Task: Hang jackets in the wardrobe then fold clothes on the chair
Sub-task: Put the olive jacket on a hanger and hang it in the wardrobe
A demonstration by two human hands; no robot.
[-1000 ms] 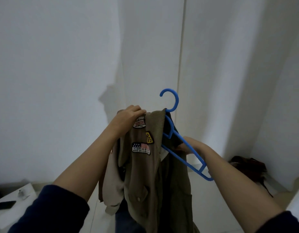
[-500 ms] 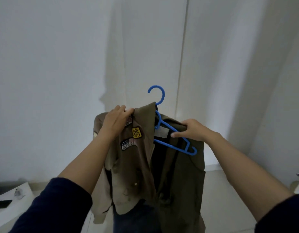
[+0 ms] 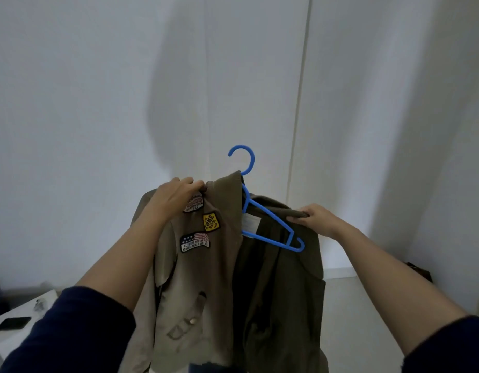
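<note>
I hold up an olive-brown jacket (image 3: 206,278) with sewn patches on its left chest, in front of white wardrobe doors (image 3: 260,90). A blue plastic hanger (image 3: 270,224) sits inside the collar, its hook sticking up above the jacket; its right arm is bare in the open front. My left hand (image 3: 176,197) grips the jacket's left shoulder at the top. My right hand (image 3: 313,219) pinches the right shoulder edge of the jacket beside the hanger's right arm. The jacket hangs open, with its lower part out of frame.
The wardrobe doors are closed, with a vertical seam (image 3: 300,103) right of the hanger. A white surface (image 3: 20,332) at lower left carries a dark phone (image 3: 13,323). A dark bundle (image 3: 418,273) lies on the floor at the right wall.
The jacket's right shoulder has been drawn further right over the hanger arm, my right hand now at the fabric edge instead of on the hanger. The left hand keeps its grip.
</note>
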